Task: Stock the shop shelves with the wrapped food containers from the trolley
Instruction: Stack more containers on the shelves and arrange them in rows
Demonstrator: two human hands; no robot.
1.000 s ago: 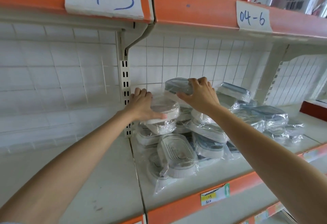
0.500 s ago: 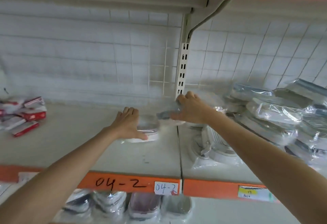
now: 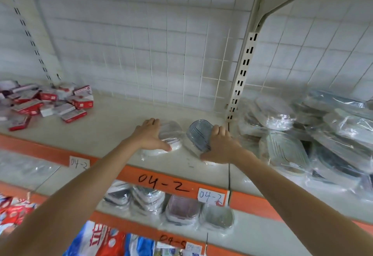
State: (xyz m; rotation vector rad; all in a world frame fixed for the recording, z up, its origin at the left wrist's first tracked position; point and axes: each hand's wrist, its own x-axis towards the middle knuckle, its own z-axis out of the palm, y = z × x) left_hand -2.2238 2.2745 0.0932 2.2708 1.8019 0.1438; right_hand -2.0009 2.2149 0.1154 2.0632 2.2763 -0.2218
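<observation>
**Two wrapped containers being set down on shelf 04-2**

Your left hand (image 3: pixel 150 137) lies spread over a pale wrapped container (image 3: pixel 168 141), thumb along its near edge, pressing it flat onto the shelf (image 3: pixel 113 122). The grip is a loose, open-palmed hold on the container, suited to seating the item flat and not to carrying it.

Your right hand (image 3: pixel 219 144) is closed on a blue-lidded wrapped container (image 3: pixel 198 134), fingers (image 3: pixel 216 129) curled over its top edge. This container stands tilted, lid facing left, its lower edge near or on the shelf; contact cannot be confirmed through the wrap.

The two containers sit just beside each other, close to the slotted upright (image 3: pixel 241 77) dividing this bay from the next. The placement reads as starting a new row in the mostly bare bay, since the bay to the right already holds a loose heap of wrapped containers (image 3: pixel 302 130).

A pile of red boxes (image 3: pixel 46 102) lies well apart at the left. The trolley is not in view.

Judgement: the tilted container needs laying flat before release, or it may slide on its film.
</observation>
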